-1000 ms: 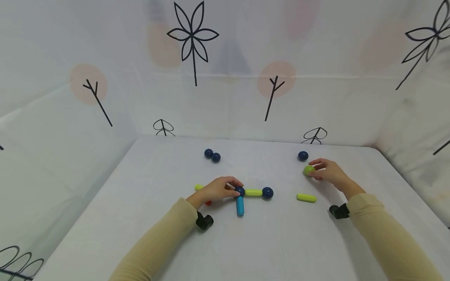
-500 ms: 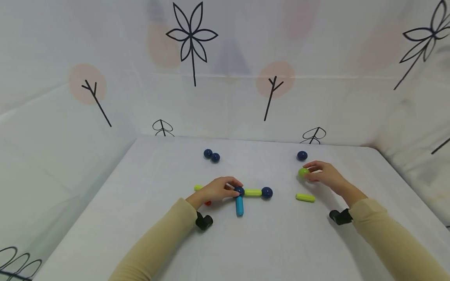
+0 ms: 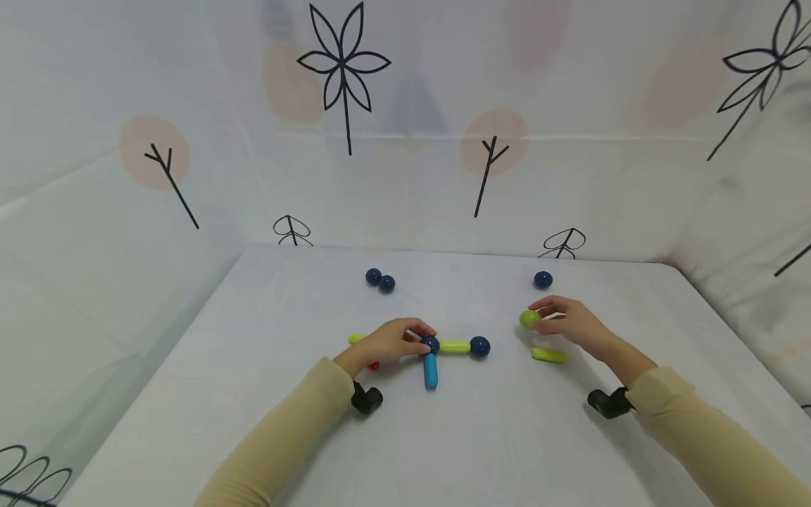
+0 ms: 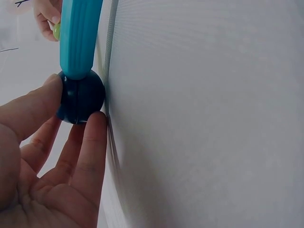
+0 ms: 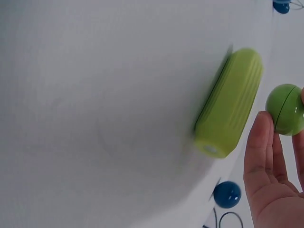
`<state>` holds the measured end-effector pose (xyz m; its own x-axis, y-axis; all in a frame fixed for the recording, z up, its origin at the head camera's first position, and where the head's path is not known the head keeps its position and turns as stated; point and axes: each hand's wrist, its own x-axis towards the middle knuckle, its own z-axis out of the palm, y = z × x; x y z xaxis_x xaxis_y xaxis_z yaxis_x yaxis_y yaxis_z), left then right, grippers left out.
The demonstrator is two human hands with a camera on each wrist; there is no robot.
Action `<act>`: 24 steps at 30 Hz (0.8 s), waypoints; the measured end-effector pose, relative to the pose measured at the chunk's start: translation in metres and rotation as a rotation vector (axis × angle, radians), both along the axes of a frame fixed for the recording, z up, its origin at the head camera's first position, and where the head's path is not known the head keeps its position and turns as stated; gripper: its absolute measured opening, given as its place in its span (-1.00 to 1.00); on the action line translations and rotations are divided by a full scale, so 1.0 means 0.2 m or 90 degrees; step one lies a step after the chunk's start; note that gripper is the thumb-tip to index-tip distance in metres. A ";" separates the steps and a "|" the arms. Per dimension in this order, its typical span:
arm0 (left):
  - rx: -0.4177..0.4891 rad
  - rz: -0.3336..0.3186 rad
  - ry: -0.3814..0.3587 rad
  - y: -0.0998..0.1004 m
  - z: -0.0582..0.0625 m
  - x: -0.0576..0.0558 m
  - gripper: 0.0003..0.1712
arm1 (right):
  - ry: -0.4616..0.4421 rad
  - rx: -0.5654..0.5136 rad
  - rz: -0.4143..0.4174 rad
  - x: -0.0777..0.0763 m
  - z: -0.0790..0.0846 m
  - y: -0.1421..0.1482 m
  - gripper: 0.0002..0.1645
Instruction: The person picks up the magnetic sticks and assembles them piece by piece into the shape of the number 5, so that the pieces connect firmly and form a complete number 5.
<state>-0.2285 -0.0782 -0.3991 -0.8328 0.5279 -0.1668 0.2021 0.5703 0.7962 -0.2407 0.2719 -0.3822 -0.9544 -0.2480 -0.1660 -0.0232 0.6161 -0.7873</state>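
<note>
My left hand (image 3: 391, 341) pinches a dark blue ball (image 4: 81, 97) between thumb and fingertips, low at the table. A light blue rod (image 3: 431, 372) joins that ball on the near side, and a yellow-green rod (image 3: 455, 346) runs right from it to another dark blue ball (image 3: 479, 346). Up to the right, my right hand (image 3: 573, 327) holds a green ball (image 5: 284, 109) by its fingertips, seemingly just above the table. Below that hand lies a loose yellow-green rod (image 5: 230, 104). Part of another yellow-green rod (image 3: 356, 338) and a red piece (image 3: 374, 365) show from behind the left hand.
Two dark blue balls (image 3: 380, 280) sit together at the back of the white table (image 3: 481, 436). A single dark blue ball (image 3: 543, 279) lies at the back right. Printed white cloth (image 3: 405, 190) rises behind the table and along both sides.
My right hand has carried the green ball leftward and slightly nearer, away from the single blue ball at the back. The left hand keeps its hold in the same place.
</note>
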 end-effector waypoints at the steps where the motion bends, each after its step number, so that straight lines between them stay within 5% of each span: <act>1: -0.001 0.000 0.000 0.00 0.00 0.00 -0.68 | -0.001 -0.004 0.002 0.00 0.00 -0.01 -0.34; 24: -0.003 0.003 -0.003 0.01 0.00 0.00 -0.68 | 0.016 -0.065 0.068 0.09 0.06 -0.20 -0.47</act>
